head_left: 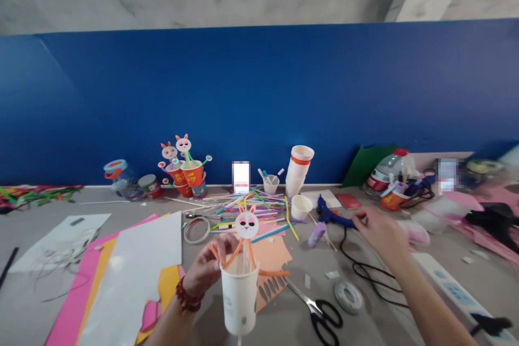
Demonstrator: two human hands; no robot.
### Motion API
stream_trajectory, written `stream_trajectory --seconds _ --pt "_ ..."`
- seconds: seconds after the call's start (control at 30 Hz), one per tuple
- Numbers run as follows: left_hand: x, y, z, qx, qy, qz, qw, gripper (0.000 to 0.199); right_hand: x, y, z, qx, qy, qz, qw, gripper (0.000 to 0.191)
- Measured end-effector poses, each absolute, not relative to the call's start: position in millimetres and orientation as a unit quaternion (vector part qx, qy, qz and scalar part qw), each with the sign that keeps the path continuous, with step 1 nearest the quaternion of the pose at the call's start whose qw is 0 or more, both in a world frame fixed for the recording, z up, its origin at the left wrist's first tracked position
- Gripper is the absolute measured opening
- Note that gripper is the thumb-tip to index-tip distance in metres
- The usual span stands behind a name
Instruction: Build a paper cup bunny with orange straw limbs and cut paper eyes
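Behind grey table [284, 324], blue partition [259, 92]. Front and centre, held up off table: cup [239, 305], white, paper, upright, faint printing on side, thin stick below base. Above rim, rabbit face [247, 226]: round, white, pink patches around dark eyes, orange ears. Beneath face, orange pipe cleaners [252, 254] running into cup. Left hand [206, 269] pinched on cup's rim. Right hand [380, 232] closed on handle end of blue glue gun [324, 212].
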State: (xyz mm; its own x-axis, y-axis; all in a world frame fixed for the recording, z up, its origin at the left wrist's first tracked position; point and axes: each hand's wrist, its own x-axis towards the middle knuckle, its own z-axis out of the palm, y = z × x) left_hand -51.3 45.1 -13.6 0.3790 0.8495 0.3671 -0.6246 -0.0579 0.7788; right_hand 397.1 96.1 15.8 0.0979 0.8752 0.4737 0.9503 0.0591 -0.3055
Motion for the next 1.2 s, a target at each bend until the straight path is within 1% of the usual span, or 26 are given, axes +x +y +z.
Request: stream_trajectory --seconds 0.07,0.13,0.2,0.23,0.27,0.3,0.43,0.47,0.57,0.7,0.8,0.97,1.1,1.2 --pt "-50.8 46.4 -16.0 0.481 0.119 0.546 0.676 0.027 361.7 61.8 22.8 -0.656 -0.687 -0.034 0.310 0.030" --pt "-49.3 46.5 -18.0 0.482 0.112 0.542 0.679 0.029 316.0 30.9 29.9 -0.547 -0.740 0.103 0.378 0.026" --pt "-47.3 45.1 -19.2 0.484 0.103 0.535 0.684 0.032 270.0 11.6 36.9 -0.413 -0.783 0.236 0.401 0.018" --pt "-46.2 44.0 -19.4 0.486 0.101 0.531 0.687 0.033 250.2 7.4 40.0 -0.363 -0.784 0.291 0.410 0.023" --pt "-45.2 42.8 -19.4 0.487 0.100 0.527 0.689 0.033 233.6 6.4 42.7 -0.328 -0.780 0.334 0.414 0.034" --pt "-44.3 41.6 -19.2 0.489 0.099 0.523 0.691 0.033 220.7 7.9 44.7 -0.295 -0.777 0.365 0.419 0.037" --pt "-42.0 39.4 -16.1 0.505 0.095 0.506 0.693 0.034 199.2 21.3 45.1 -0.192 -0.758 0.431 0.450 0.023" --pt "-41.6 39.7 -15.1 0.509 0.094 0.503 0.692 0.034 198.5 23.3 43.7 -0.178 -0.751 0.445 0.454 0.022" --pt "-40.4 41.5 -13.2 0.521 0.090 0.494 0.690 0.033 200.4 24.2 38.5 -0.169 -0.743 0.459 0.458 0.023" --pt "-38.7 43.4 -15.2 0.532 0.084 0.481 0.692 0.030 204.1 21.6 32.1 -0.177 -0.739 0.471 0.449 0.016" --pt "-38.3 43.5 -17.2 0.538 0.079 0.476 0.692 0.028 205.9 21.9 27.5 -0.180 -0.701 0.522 0.452 0.022" --pt "-40.1 42.8 -15.0 0.550 0.084 0.481 0.677 0.023 205.5 24.8 15.8 -0.190 -0.641 0.556 0.494 0.018" --pt "-42.0 43.4 -13.2 0.563 0.090 0.484 0.664 0.020 202.5 24.7 3.3 -0.203 -0.590 0.596 0.506 0.021" --pt "-42.5 43.8 -12.4 0.569 0.094 0.483 0.659 0.021 202.0 22.4 -0.2 -0.217 -0.557 0.628 0.498 0.024"
